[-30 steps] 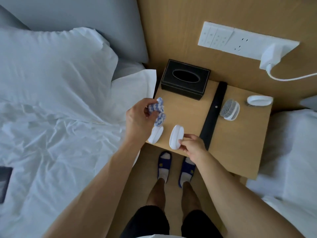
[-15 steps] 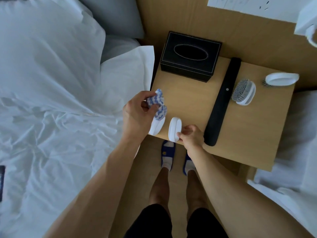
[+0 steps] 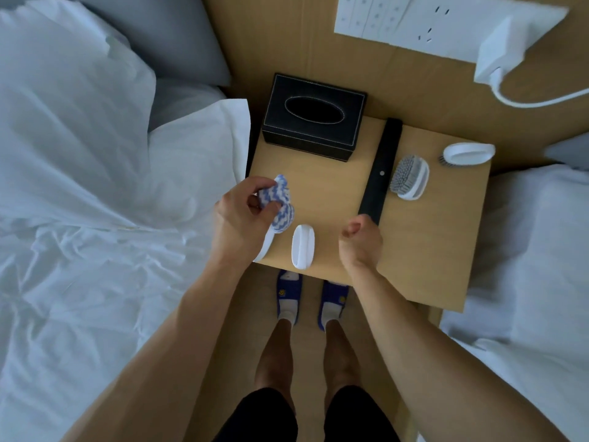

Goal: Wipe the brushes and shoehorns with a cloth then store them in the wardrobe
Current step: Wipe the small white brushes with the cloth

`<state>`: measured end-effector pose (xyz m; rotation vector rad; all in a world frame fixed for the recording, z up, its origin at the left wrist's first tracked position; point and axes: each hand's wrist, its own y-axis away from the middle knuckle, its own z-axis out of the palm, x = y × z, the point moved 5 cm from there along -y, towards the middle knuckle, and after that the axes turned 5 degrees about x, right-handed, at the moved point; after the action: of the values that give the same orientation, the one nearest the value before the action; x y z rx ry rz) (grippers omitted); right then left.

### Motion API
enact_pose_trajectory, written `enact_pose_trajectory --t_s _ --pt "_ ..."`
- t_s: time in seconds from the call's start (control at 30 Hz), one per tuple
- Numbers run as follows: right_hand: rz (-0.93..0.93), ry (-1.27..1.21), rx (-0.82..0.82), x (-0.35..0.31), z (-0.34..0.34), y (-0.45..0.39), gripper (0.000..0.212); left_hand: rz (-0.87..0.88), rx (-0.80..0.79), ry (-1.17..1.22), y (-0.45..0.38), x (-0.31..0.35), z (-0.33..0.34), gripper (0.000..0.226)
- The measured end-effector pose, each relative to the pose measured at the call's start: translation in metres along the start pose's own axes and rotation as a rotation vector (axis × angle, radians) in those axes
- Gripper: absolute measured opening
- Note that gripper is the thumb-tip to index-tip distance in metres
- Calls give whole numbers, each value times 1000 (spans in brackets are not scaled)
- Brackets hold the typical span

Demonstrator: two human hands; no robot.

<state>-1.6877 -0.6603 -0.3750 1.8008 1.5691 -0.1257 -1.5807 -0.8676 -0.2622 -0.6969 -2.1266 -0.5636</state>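
The tabletop (image 3: 430, 250) carries one black shoehorn (image 3: 381, 170) and four white brushes; none is stored, wiping unconfirmed. One brush (image 3: 303, 247) lies near-centre, two (image 3: 409, 177) (image 3: 468, 153) far right, one (image 3: 264, 250) under the left hand (image 3: 242, 218), whose grip pinches one cloth (image 3: 280, 204). Right hand (image 3: 360, 244) curls by the shoehorn's near end; contact cannot be told.

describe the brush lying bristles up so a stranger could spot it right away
Start at the light wooden bedside table between the two beds, then find the long black shoehorn lying across it. The white plastic brush with grey bristles lies just right of that strip. It alone shows its bristles; the other white brushes show mainly their smooth backs.
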Motion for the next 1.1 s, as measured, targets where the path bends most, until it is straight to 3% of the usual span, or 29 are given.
enact_pose_trajectory --t_s 0.1,0.17,0.33,0.47,0.57,0.83,1.0,1.1 --pt "-123 52 192 7 -54 -37 23 21 -17 3 -1 6 9 27" --pt "-232 178 229 15 -83 -67 37 34 -18 0 -1 10 15 29" --pt "-670 643 147 14 -113 -128 80 44 -53 0 -2 15 31 31" --pt "-908 927 5 -3 -100 -158 82 53 -93 -6 1 19 42 33" --pt "-896 1030 -65 -7 -91 -170 64 45 -108 18 3 22 44 34" --pt "-801 1015 -17 -8 -92 -170 29 36 -76 22 3 32 41 34" --pt "-531 585 57 -6 -120 -142 24 93 -53 5 2 52 31 34" --pt "-379 244 -16 -13 -145 -110 19 134 -42 4 1 75 20 32"
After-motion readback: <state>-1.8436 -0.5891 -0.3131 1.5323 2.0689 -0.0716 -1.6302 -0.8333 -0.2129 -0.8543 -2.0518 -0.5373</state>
